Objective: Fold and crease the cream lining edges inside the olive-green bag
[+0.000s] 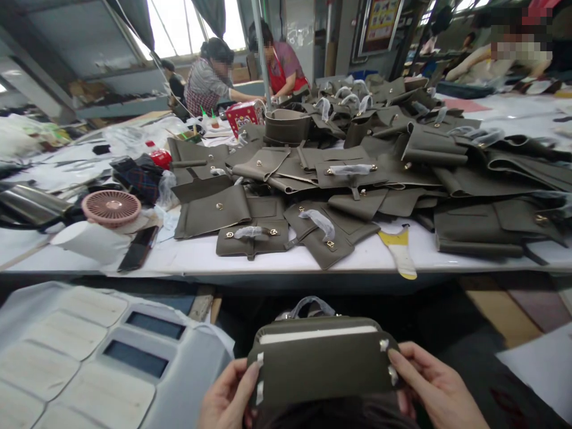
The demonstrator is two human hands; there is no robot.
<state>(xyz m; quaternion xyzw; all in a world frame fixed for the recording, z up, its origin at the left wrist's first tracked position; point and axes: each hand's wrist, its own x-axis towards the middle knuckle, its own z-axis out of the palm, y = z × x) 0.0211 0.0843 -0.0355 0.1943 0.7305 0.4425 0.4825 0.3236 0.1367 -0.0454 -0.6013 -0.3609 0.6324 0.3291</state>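
Low in the view, close to my body, is a dark olive handbag (322, 363) with a white strip along its upper edge. Small white wrapped bits sit at both of its sides, and a plastic-wrapped handle (315, 305) rises behind it. My left hand (232, 390) grips the bag's left edge, thumb on the front face. At the right edge my right hand (429, 381) holds it, with the thumb beside the wrapped fittings. The fingers behind the bag are mostly hidden, and its lower part is in dark shadow.
Olive bag pieces (348, 173) with wrapped handles are heaped on the white table (286, 260). A pink fan (111, 208), a phone (137, 248) and a metal kettle (36, 205) lie at left. Pale panels (89, 357) are at lower left. Several people work behind.
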